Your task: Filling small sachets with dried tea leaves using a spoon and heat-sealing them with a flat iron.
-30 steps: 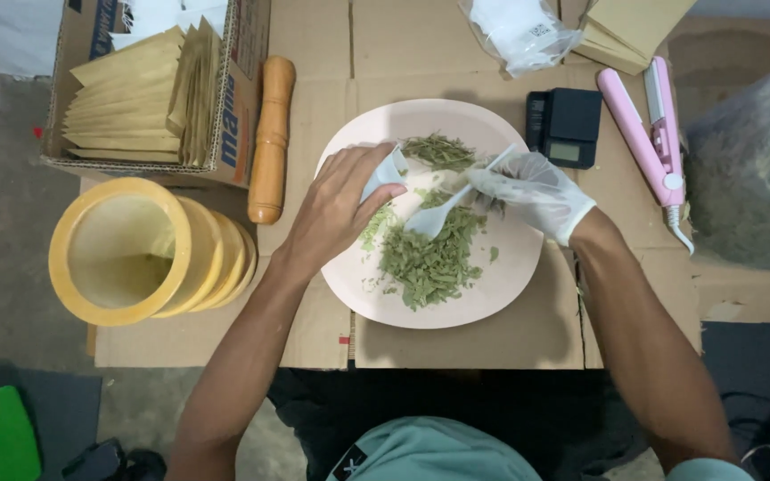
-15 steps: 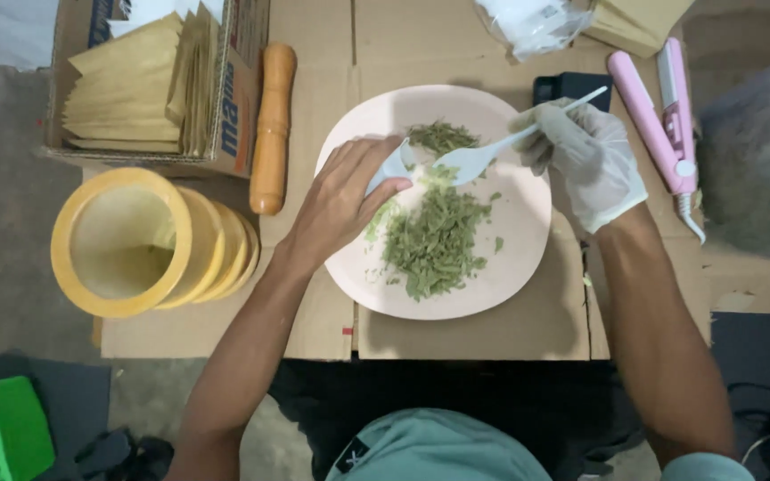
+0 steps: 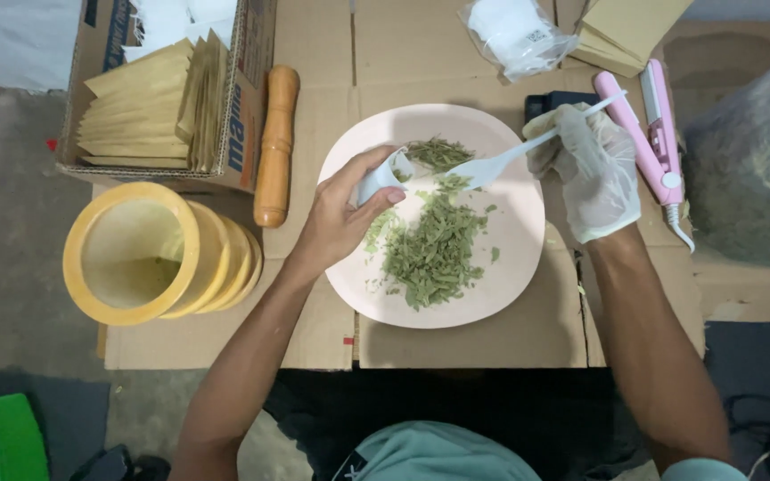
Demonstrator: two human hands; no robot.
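A small white pouch (image 3: 383, 176) is pinched open in the bare left hand (image 3: 339, 218) over the plate (image 3: 519, 258). A white fork (image 3: 528, 147) is gripped by the gloved right hand (image 3: 585, 169), tines at the pouch mouth, above the herbs (image 3: 430, 249).

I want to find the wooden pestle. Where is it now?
In the head view, the pestle lies left of the plate, beside the cardboard box and above the yellow mortar.

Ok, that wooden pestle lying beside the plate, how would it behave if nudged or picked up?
The wooden pestle looks round and lies on its side on flat cardboard, so a sideways nudge would probably roll it. It appears solid and stiff, likely weighty for its size. Its smooth, glossy surface may be a little slippery.
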